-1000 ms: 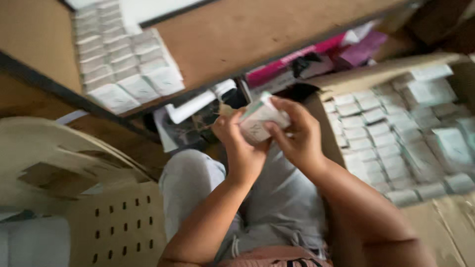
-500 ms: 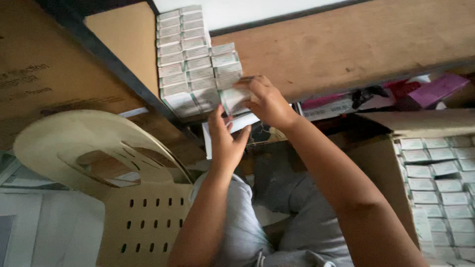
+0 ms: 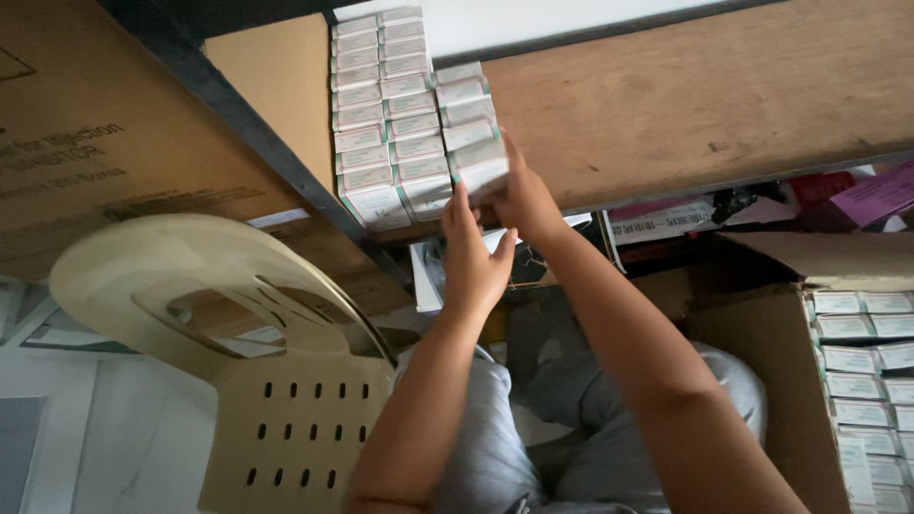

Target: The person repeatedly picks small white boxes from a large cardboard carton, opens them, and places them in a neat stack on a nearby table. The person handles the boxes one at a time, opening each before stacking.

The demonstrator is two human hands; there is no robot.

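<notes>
Now the right hand (image 3: 522,195) grips a small white box (image 3: 481,169) at the shelf's (image 3: 705,105) front edge, beside the stacked boxes (image 3: 395,114); the left hand (image 3: 473,255), fingers flat, steadies the stack below. Seemingly a stocking step; next calls for seating that box flush with its row.

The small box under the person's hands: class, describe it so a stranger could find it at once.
Start at the wooden shelf and find the rows of small white boxes on it. The small box sits at the near end of the shortest, right-hand row, the only one touched by the right hand and left hand.
</notes>
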